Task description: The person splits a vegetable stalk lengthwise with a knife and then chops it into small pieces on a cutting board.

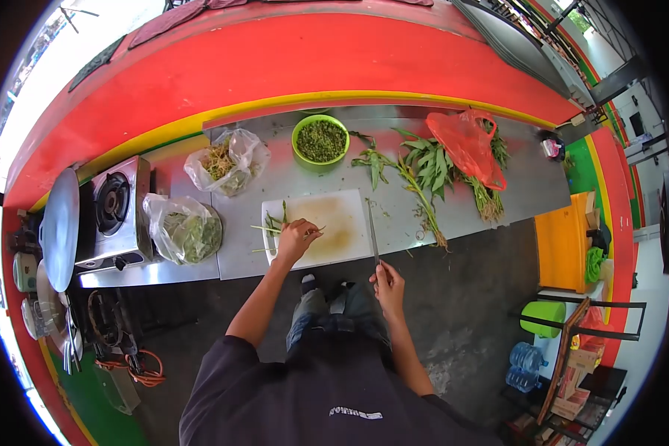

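Observation:
My right hand (387, 288) is closed around the handle of a knife (372, 232). Its long blade points away from me along the right edge of a white cutting board (333, 204). Over the left part of the board, my left hand (296, 242) is closed with its fingertips together; what they pinch is too small to make out. Cut green stems (273, 220) lie beside and partly under that hand, some sticking out past the board's left edge.
A green bowl (305, 160) of chopped greens stands behind the board. Leafy stalks (430, 167) and a red plastic bag (464, 145) lie to the right. Leftward are two clear bags, one of leaves (188, 236), one of trimmings (221, 162), and a gas stove (119, 208).

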A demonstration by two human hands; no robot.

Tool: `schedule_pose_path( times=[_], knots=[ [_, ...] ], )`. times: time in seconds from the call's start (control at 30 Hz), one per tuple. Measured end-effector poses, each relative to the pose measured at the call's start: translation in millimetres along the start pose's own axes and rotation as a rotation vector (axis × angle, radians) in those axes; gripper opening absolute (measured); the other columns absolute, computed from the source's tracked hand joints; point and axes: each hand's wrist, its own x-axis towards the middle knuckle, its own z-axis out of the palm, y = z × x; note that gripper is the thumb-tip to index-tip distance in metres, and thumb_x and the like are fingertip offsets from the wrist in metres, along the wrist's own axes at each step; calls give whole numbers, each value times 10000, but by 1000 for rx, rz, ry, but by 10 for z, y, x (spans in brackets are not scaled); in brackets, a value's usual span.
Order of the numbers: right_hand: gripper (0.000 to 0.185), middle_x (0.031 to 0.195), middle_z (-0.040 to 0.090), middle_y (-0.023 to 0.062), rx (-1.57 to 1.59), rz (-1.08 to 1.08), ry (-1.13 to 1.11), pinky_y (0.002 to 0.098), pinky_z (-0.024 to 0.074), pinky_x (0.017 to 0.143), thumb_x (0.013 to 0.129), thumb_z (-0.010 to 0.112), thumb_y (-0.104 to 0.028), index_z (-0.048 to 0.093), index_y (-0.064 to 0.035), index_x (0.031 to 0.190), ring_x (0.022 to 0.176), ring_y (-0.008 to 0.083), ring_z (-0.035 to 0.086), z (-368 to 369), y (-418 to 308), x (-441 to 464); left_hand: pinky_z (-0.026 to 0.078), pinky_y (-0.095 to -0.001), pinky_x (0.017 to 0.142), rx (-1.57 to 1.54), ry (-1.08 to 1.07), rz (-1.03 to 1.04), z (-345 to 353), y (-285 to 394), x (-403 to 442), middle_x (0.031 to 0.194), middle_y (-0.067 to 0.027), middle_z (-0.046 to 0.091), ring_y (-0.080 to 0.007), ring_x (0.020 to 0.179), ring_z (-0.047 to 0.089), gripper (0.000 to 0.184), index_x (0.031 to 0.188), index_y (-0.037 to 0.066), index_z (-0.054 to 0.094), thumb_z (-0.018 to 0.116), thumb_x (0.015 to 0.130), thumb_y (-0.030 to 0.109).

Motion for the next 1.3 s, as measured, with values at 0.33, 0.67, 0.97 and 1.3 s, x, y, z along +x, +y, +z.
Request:
schedule_pose_path(
  times=[0.33, 0.67, 0.97, 1.3],
  knots=[
    [380, 757, 639, 7, -95, 93, -40, 197, 334, 438, 1030, 638, -290, 641, -17, 1294, 542, 23, 468, -63, 314, -52, 458, -401, 816, 62, -66, 94, 249, -116, 95, 854, -3, 699, -196, 811, 680, 143, 921, 124, 761, 793, 847, 243],
    [351, 707, 678, 99, -471, -128, -195, 316, 512, 628, 1043, 585, -257, 647, -18, 1292, 654, 170, 683, -83, 302, -53, 439, -399, 828, 183, 32, 138, 515, 46, 90, 881, 27, 670, -193, 887, 643, 70, 924, 178, 775, 759, 864, 211],
    [350, 716, 658, 92, -558, -104, -208, 313, 514, 613, 1052, 559, -220, 632, -27, 1334, 638, 150, 665, 54, 440, 0, 434, -377, 802, 230, 68, 210, 553, 77, 99, 870, 39, 658, -175, 852, 629, 60, 925, 180, 767, 740, 882, 212],
    [323, 893, 692, 275, -675, -324, -135, 482, 548, 713, 1030, 571, -196, 650, -3, 1277, 823, 436, 691, 284, 589, 222, 423, -390, 823, 219, 14, 212, 546, 61, 95, 877, 43, 637, -166, 886, 639, 66, 936, 200, 759, 720, 884, 193]
  ],
)
